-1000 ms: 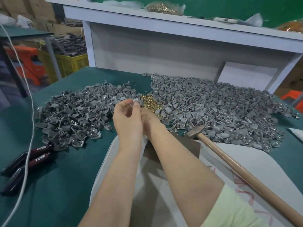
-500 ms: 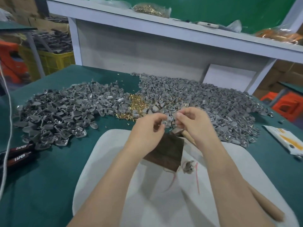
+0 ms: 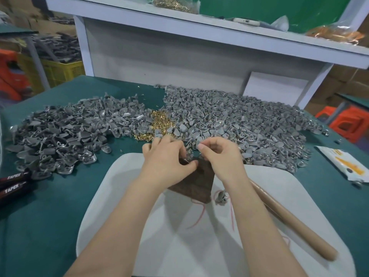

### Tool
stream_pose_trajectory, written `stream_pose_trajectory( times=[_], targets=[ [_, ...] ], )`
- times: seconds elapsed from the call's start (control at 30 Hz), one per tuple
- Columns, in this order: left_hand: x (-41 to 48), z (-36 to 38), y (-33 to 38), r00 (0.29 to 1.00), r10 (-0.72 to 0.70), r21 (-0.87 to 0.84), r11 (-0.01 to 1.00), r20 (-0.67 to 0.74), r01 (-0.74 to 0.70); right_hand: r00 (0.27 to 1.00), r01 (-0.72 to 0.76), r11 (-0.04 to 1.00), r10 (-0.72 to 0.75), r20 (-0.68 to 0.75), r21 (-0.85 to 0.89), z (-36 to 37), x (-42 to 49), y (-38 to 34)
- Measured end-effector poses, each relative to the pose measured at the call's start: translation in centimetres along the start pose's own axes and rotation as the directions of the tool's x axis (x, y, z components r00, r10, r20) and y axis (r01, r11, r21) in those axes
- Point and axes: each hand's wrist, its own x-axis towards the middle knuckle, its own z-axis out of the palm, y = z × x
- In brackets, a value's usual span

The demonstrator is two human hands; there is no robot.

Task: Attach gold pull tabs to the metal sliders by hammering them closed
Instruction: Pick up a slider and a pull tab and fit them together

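Joining parts: left hand pinches what seems a gold tab, right hand pinches a grey slider; seat fully before hammering.

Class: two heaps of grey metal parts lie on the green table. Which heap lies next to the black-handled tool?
The left heap: its near edge comes up to the black handles marked TAPER. The right heap lies beyond the gold tabs.

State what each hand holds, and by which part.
Right hand pinches a grey slider by its near edge. Left hand pinches a small part, too tiny to identify.
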Motion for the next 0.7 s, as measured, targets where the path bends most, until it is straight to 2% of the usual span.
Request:
stream_pose_trajectory(
  times=[0.1, 0.23, 0.37, 0.53, 0.7],
  targets=[
    [-0.07, -0.24, -0.11, 1.000, -0.005, -0.010, 1.000, 0.001, 0.005, 0.999, -0.013, 1.000, 0.013, -0.039, 0.006, -0.13, -0.03, 0.00],
    [0.07, -0.81, -0.01, 0.998, 0.060, -0.169, 0.984, 0.030, -0.054, 0.999, 0.009, 1.000, -0.011, -0.041, -0.028, -0.43, -0.15, 0.06],
    [0.13, -1.00, 0.04, 0.990, 0.102, -0.162, 0.983, 0.094, -0.086, 1.000, 0.020, 0.996, -0.020, -0.003, -0.092, -0.58, -0.14, 0.12],
    [0.03, -0.97, -0.06, 0.993, 0.094, -0.157, 0.984, 0.077, -0.081, 0.999, -0.001, 0.996, 0.005, 0.052, -0.085, -0.67, -0.19, 0.06],
    [-0.02, -0.82, -0.25, 0.999, 0.005, -0.153, 0.988, 0.034, 0.001, 0.999, 0.023, 0.996, -0.019, 0.043, -0.091, -0.59, -0.30, -0.15]
  ],
)
